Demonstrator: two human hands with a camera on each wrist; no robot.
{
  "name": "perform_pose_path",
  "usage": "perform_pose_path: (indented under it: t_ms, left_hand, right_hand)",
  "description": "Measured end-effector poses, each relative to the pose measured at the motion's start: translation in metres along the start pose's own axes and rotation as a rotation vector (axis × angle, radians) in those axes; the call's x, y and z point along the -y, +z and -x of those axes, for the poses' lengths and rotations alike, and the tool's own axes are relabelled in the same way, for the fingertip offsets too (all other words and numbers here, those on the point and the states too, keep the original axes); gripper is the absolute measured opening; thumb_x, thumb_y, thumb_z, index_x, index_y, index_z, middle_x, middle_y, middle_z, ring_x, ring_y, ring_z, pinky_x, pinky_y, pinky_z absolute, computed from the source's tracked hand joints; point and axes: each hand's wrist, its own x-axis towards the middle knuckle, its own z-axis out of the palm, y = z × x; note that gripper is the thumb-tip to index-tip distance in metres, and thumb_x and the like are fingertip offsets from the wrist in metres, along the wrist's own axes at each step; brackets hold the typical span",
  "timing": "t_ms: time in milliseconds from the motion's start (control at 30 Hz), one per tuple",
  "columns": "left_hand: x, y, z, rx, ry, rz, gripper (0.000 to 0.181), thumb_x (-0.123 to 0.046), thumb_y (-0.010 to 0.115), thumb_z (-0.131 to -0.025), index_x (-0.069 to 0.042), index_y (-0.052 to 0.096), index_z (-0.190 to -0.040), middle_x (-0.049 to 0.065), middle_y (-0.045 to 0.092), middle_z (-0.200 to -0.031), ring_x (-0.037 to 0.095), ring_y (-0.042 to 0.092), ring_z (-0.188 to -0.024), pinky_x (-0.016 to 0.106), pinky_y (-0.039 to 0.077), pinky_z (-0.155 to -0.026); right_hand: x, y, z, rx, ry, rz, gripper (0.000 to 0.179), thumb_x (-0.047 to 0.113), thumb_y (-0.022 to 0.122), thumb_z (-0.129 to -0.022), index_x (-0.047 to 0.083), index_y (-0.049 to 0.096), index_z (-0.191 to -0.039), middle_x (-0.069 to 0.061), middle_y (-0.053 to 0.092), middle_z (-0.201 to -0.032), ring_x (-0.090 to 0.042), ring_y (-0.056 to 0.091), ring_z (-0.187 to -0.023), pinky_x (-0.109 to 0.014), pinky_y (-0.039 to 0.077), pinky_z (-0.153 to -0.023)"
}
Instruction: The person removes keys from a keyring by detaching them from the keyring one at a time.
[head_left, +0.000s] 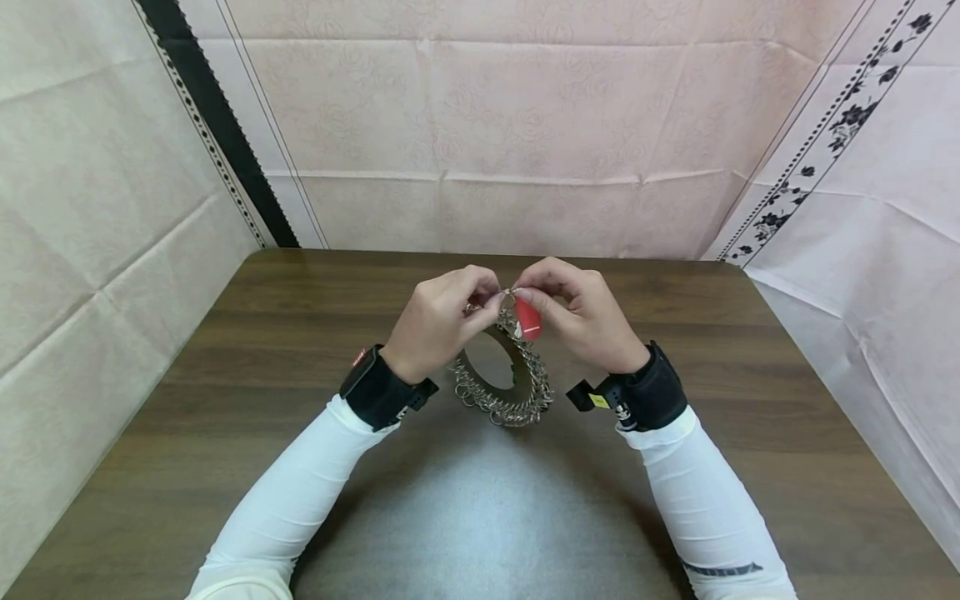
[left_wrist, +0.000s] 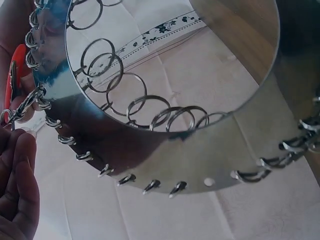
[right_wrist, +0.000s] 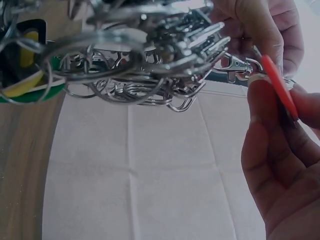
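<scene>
A flat metal hoop [head_left: 492,375] stands tilted over the table, its edge strung with several split rings [right_wrist: 145,92] and clips. At its upper edge my left hand [head_left: 450,317] pinches a small snap hook [right_wrist: 234,68] linked to the hoop. My right hand [head_left: 577,308] meets it fingertip to fingertip, pinching the small metal ring of a red key tag [head_left: 528,320]. The tag hangs below the right fingertips. In the left wrist view, the hoop's smooth face fills most of the picture, with the tag [left_wrist: 19,62] at the left edge. Fingers partly hide where hook and ring meet.
A brown wooden table [head_left: 315,500] lies under both forearms. Pale patterned cloth [head_left: 525,125] hangs behind it and along both sides. Black bands sit on both wrists over white sleeves [head_left: 300,492]. Green and yellow patches on a black band [right_wrist: 30,70] show behind the rings.
</scene>
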Motion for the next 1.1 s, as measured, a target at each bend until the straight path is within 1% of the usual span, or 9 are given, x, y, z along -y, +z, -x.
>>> perform_pose_path:
  t_ms: [100, 300, 400, 467, 700, 833, 1000, 1100]
  left_hand:
    - [0.0, 0.0, 0.0, 0.0, 0.022, -0.013, 0.008, 0.0, 0.062, -0.084, -0.004, 0.056, -0.087, 0.004, 0.062, -0.074, 0.009, 0.057, -0.069, 0.019, 0.05, -0.063]
    - [0.0, 0.001, 0.0, 0.016, 0.064, -0.034, 0.006, 0.0, 0.061, -0.084, -0.002, 0.057, -0.088, 0.005, 0.061, -0.075, 0.01, 0.055, -0.069, 0.021, 0.05, -0.064]
    - [-0.001, 0.001, 0.0, 0.017, 0.07, -0.028, 0.005, 0.0, 0.061, -0.085, -0.002, 0.057, -0.088, 0.005, 0.061, -0.076, 0.01, 0.056, -0.07, 0.021, 0.051, -0.065]
    - [-0.001, 0.001, 0.0, 0.016, 0.07, -0.024, 0.005, 0.0, 0.06, -0.085, -0.002, 0.057, -0.087, 0.005, 0.06, -0.075, 0.01, 0.055, -0.069, 0.021, 0.05, -0.064]
    - [0.0, 0.002, 0.002, 0.024, 0.082, -0.018, 0.006, 0.001, 0.06, -0.084, -0.003, 0.056, -0.085, 0.004, 0.059, -0.074, 0.01, 0.053, -0.068, 0.021, 0.049, -0.063]
    - [-0.001, 0.002, 0.001, 0.025, 0.101, -0.013, 0.007, 0.003, 0.057, -0.084, -0.003, 0.057, -0.089, 0.004, 0.059, -0.076, 0.011, 0.052, -0.069, 0.022, 0.048, -0.063]
    - [-0.002, 0.002, 0.001, 0.04, 0.136, -0.043, 0.017, 0.003, 0.054, -0.084, -0.002, 0.062, -0.098, 0.003, 0.056, -0.074, 0.011, 0.049, -0.068, 0.022, 0.045, -0.061]
    - [-0.002, 0.003, 0.001, 0.045, 0.161, -0.055, 0.022, 0.004, 0.054, -0.081, -0.003, 0.067, -0.099, 0.002, 0.055, -0.071, 0.012, 0.049, -0.066, 0.021, 0.045, -0.06]
  right_hand:
    - [0.0, 0.0, 0.0, -0.005, -0.001, -0.006, 0.006, 0.001, 0.058, -0.092, 0.002, 0.062, -0.096, -0.006, 0.06, -0.073, -0.015, 0.055, -0.059, -0.032, 0.046, -0.053]
    - [0.025, 0.002, -0.004, -0.005, 0.007, -0.026, 0.005, -0.007, 0.056, -0.09, -0.005, 0.058, -0.093, -0.012, 0.057, -0.068, -0.019, 0.053, -0.056, -0.029, 0.045, -0.053]
    - [0.028, 0.002, -0.005, -0.009, 0.005, -0.025, 0.003, -0.008, 0.055, -0.09, -0.007, 0.058, -0.092, -0.013, 0.056, -0.069, -0.021, 0.052, -0.056, -0.028, 0.045, -0.053]
    - [0.024, 0.002, -0.004, -0.009, 0.006, -0.027, 0.003, -0.007, 0.055, -0.091, -0.006, 0.058, -0.093, -0.012, 0.056, -0.069, -0.02, 0.052, -0.055, -0.026, 0.044, -0.053]
    - [0.002, -0.001, 0.001, -0.005, 0.047, -0.042, 0.005, 0.0, 0.058, -0.091, 0.001, 0.06, -0.096, -0.006, 0.059, -0.074, -0.015, 0.053, -0.058, -0.031, 0.044, -0.052]
    - [-0.001, -0.003, 0.002, 0.01, 0.054, -0.059, 0.005, 0.004, 0.059, -0.092, 0.002, 0.06, -0.097, -0.005, 0.058, -0.075, -0.016, 0.053, -0.059, -0.03, 0.044, -0.052]
    - [-0.003, -0.004, 0.002, 0.05, 0.1, -0.099, 0.009, 0.007, 0.056, -0.095, 0.002, 0.059, -0.101, -0.008, 0.057, -0.077, -0.018, 0.051, -0.057, -0.031, 0.044, -0.049]
    - [-0.004, -0.006, 0.001, 0.084, 0.125, -0.116, 0.01, 0.009, 0.053, -0.097, 0.004, 0.058, -0.104, -0.008, 0.055, -0.077, -0.018, 0.048, -0.057, -0.03, 0.042, -0.048]
